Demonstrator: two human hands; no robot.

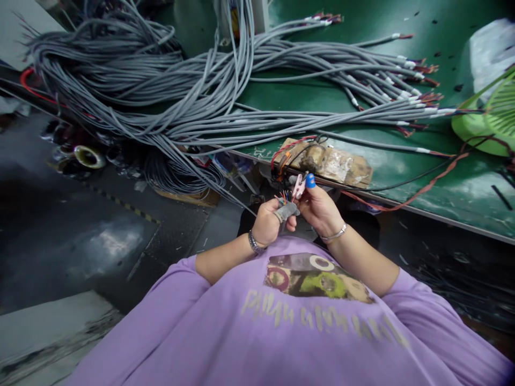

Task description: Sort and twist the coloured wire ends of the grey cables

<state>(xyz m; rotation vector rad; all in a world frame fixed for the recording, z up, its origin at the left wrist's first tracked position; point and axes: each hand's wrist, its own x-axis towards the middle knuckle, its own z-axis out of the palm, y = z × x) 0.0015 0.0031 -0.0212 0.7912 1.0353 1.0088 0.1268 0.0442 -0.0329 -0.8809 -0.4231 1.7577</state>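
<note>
In front of my chest, my left hand (pixel 268 222) is closed around the end of a grey cable. Thin coloured wires (pixel 285 196), some orange and blue, fan out above its fingers. A grey wrapping (pixel 286 211) appears to cover one finger there. Close beside it, my right hand (pixel 321 210) pinches a small pale pink clip-like piece (pixel 299 186); its exact kind is unclear. The thumb wears a blue fingertip cover (pixel 310 180). The two hands nearly touch, and their fingers hide where wires and pink piece meet.
Grey cables (pixel 193 80) with stripped ends lie across the green bench (pixel 406 185). By its front edge sits a stained wooden block (pixel 341 165) with red and black leads. A lime-green fan (pixel 475 126) stands at right. Wire spools (pixel 89 156) are below, at left.
</note>
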